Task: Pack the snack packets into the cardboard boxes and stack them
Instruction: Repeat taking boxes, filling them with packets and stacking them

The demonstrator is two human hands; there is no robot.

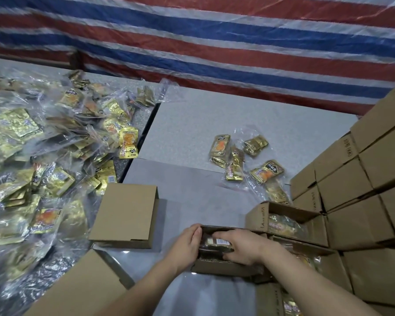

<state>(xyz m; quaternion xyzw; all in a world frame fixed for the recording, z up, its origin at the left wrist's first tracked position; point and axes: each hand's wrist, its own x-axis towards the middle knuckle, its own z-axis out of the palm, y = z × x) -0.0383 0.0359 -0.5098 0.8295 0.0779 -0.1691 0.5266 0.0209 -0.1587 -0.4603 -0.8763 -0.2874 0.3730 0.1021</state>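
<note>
A small open cardboard box (224,267) sits at the near centre with dark snack packets (217,242) inside. My left hand (187,242) lies flat against the box's left wall, fingers straight. My right hand (242,246) reaches into the box from the right and presses down on the packets, fingers curled over them. Loose gold packets (237,160) lie on the grey table (214,124) farther back. Another open, filled box (283,222) stands just right of the one I work in.
A big heap of bagged gold packets (32,156) covers the left side. A closed box (128,215) lies left of centre, another (78,290) at the near left. Stacked closed boxes (363,179) rise on the right. A striped tarp (214,42) hangs behind.
</note>
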